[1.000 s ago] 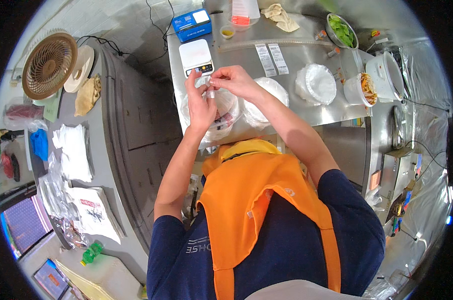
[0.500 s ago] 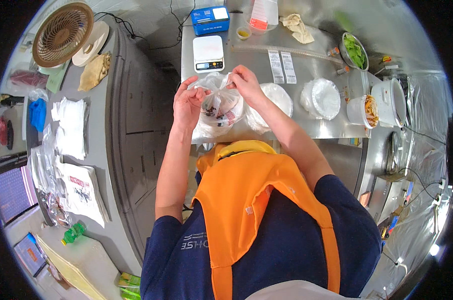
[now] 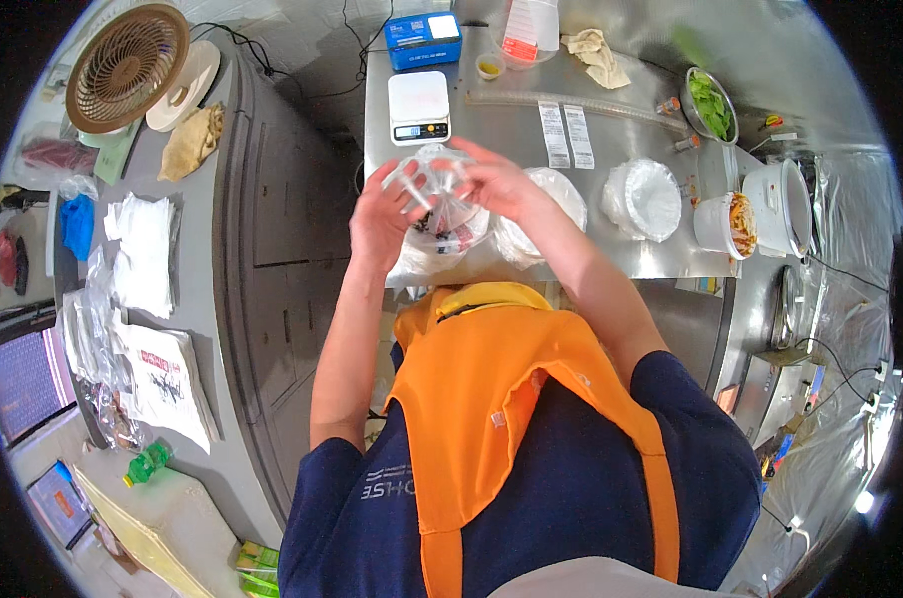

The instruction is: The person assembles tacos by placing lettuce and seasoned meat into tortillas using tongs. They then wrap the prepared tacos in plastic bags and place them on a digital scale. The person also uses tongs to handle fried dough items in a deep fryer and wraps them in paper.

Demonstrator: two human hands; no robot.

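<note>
A clear plastic bag (image 3: 458, 231) with dark print stands near the front edge of the steel table, its top gathered and twisted upward. My left hand (image 3: 380, 217) is at the left of the gathered top, with fingers curled on the plastic. From the other side, my right hand (image 3: 503, 186) grips the same top, fingers bent inward. Motion smears the fingertips of both hands. What the bag contains is hard to make out. Right beside it stands a round container wrapped in white plastic (image 3: 551, 204); a bag-lined bowl (image 3: 643, 199) is farther right.
Behind the bag sits a white kitchen scale (image 3: 418, 100), with a blue box (image 3: 423, 42) beyond. Two paper slips (image 3: 567, 135) lie on the table. At right are a bowl of green leaves (image 3: 708, 105) and a tub of orange-brown food (image 3: 740, 224). Folded white bags (image 3: 167, 384) cover the left counter.
My hands have turned inward over the bag's top and come closer together, the right one with its fingers more spread. The bag stays in place.
</note>
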